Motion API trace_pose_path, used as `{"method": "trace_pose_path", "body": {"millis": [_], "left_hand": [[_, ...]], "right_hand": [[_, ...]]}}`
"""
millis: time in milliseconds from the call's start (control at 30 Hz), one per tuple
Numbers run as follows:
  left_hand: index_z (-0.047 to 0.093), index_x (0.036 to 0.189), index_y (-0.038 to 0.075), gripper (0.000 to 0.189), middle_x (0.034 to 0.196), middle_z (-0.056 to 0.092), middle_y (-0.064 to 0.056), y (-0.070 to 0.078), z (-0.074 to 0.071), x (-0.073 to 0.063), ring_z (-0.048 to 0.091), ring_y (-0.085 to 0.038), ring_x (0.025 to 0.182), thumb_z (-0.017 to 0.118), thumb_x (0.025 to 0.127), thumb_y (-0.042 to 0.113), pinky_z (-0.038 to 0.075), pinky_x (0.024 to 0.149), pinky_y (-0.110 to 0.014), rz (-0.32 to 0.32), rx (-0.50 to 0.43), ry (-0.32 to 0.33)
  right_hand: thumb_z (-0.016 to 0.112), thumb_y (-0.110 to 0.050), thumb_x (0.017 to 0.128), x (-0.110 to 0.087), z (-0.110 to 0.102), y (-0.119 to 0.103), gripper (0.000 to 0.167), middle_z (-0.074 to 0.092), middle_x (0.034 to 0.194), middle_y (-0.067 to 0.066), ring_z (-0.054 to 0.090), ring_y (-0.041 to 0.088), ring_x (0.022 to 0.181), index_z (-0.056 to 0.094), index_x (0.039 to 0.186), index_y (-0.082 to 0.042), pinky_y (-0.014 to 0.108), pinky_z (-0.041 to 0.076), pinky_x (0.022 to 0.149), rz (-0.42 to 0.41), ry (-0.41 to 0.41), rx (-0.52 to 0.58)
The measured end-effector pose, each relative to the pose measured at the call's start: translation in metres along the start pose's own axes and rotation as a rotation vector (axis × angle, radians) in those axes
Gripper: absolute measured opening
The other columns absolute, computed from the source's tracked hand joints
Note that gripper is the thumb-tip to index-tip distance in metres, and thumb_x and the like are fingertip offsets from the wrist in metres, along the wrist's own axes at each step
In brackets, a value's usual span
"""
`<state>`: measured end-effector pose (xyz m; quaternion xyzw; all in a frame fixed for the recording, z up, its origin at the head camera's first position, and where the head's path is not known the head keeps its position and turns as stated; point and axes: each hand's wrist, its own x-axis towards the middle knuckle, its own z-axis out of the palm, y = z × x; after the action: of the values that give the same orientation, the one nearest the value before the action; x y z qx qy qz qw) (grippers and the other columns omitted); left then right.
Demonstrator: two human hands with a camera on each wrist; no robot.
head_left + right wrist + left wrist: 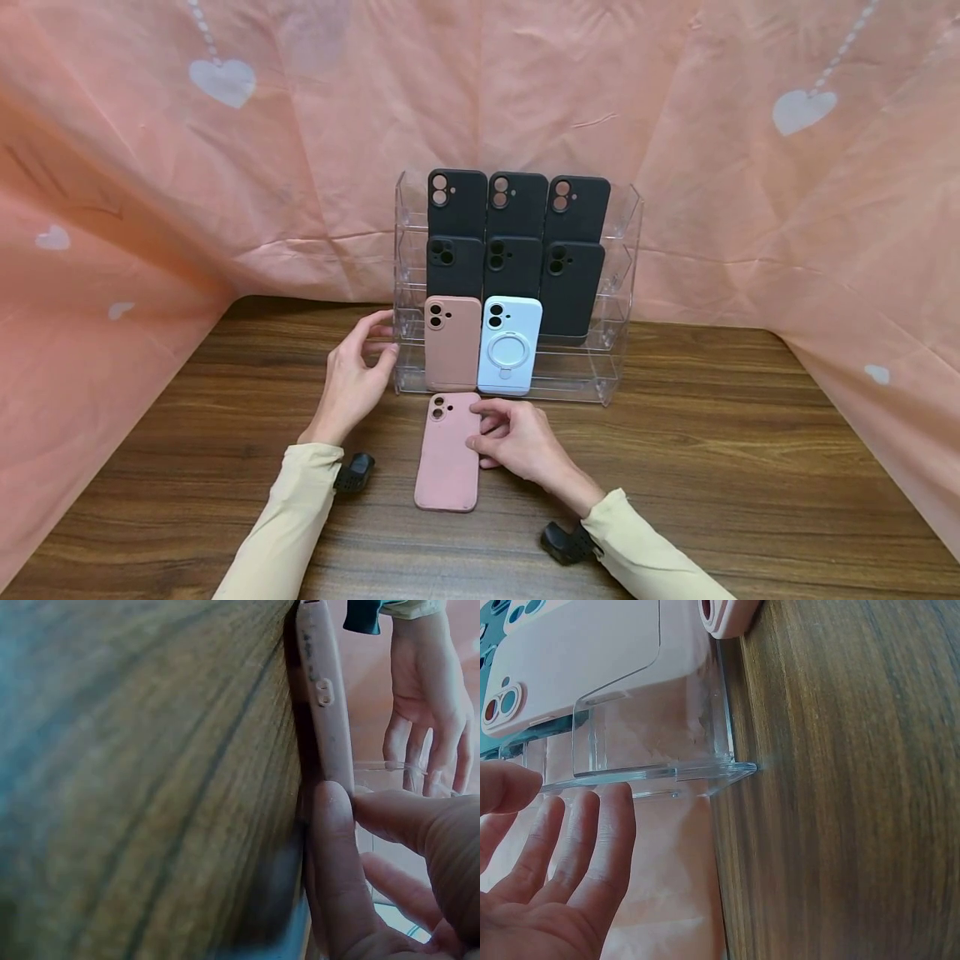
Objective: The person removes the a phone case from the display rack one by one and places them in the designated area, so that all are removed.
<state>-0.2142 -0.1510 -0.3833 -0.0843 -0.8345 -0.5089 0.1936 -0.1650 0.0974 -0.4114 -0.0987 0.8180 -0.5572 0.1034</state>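
My right hand [521,442] pinches the right edge of a pink phone case [447,462] with two camera holes, in front of the rack. The right wrist view shows that case [334,727] edge-on, thumb and finger meeting at its side, close over the wood. My left hand [358,367] is at the left side of a clear tiered display rack [566,390]; in the left wrist view its fairly straight fingertips touch the clear side panel [641,742]. The rack's lowest filled row holds a rose-pink case [453,354] and a light blue case [525,321] with a ring.
Black phone cases [573,292] fill two rows higher on the rack, three across. The rack stands on a brown wooden table [750,467], near its back edge. A peach cloth [720,233] with white hearts hangs behind and at both sides.
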Motion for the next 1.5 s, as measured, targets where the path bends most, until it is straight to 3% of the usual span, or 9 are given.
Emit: {"method": "trace_pose_path", "body": {"millis": [200, 667, 1033, 1300, 1500], "left_hand": [[0.061, 0.138, 0.018, 0.045, 0.12, 0.071, -0.014, 0.0, 0.001, 0.0, 0.075, -0.031, 0.105, 0.065, 0.095, 0.005, 0.055, 0.094, -0.053, 0.008, 0.004, 0.002], [0.061, 0.137, 0.019, 0.045, 0.119, 0.072, -0.014, 0.0, 0.0, -0.001, 0.075, -0.032, 0.104, 0.065, 0.095, 0.004, 0.056, 0.092, -0.051, -0.001, -0.007, 0.001], [0.061, 0.138, 0.018, 0.046, 0.119, 0.072, -0.014, 0.0, 0.0, 0.0, 0.075, -0.031, 0.104, 0.064, 0.095, 0.004, 0.055, 0.091, -0.055, 0.009, 0.004, 0.004], [0.061, 0.138, 0.018, 0.045, 0.12, 0.072, -0.014, 0.0, 0.0, 0.0, 0.075, -0.032, 0.104, 0.064, 0.095, 0.004, 0.056, 0.089, -0.051, 0.007, 0.003, 0.004], [0.061, 0.137, 0.018, 0.045, 0.119, 0.072, -0.015, 0.001, -0.001, -0.001, 0.075, -0.032, 0.103, 0.065, 0.095, 0.003, 0.057, 0.089, -0.052, 0.008, 0.004, 0.007]], "right_hand": [[0.079, 0.001, 0.082, 0.0, -0.001, -0.004, 0.038, 0.067, 0.092, 0.013, 0.07, 0.009, 0.068, 0.072, 0.12, 0.0, 0.029, 0.061, 0.057, -0.04, 0.0, -0.083], [0.078, -0.002, 0.083, 0.002, -0.001, -0.002, 0.029, 0.064, 0.084, 0.007, 0.069, 0.01, 0.057, 0.074, 0.112, -0.001, 0.026, 0.058, 0.053, -0.059, -0.008, -0.166], [0.075, -0.007, 0.089, 0.0, -0.007, -0.001, 0.023, 0.069, 0.087, 0.009, 0.068, 0.011, 0.056, 0.074, 0.112, -0.004, 0.028, 0.058, 0.051, -0.085, -0.003, -0.151], [0.073, -0.011, 0.092, -0.002, -0.028, -0.007, 0.026, 0.072, 0.087, 0.005, 0.07, 0.016, 0.057, 0.073, 0.118, -0.007, 0.022, 0.052, 0.054, -0.14, 0.117, -0.205], [0.073, -0.01, 0.092, -0.001, -0.048, -0.013, 0.03, 0.072, 0.096, 0.01, 0.074, 0.025, 0.072, 0.073, 0.122, -0.01, 0.025, 0.058, 0.058, -0.162, 0.248, -0.152]]}}
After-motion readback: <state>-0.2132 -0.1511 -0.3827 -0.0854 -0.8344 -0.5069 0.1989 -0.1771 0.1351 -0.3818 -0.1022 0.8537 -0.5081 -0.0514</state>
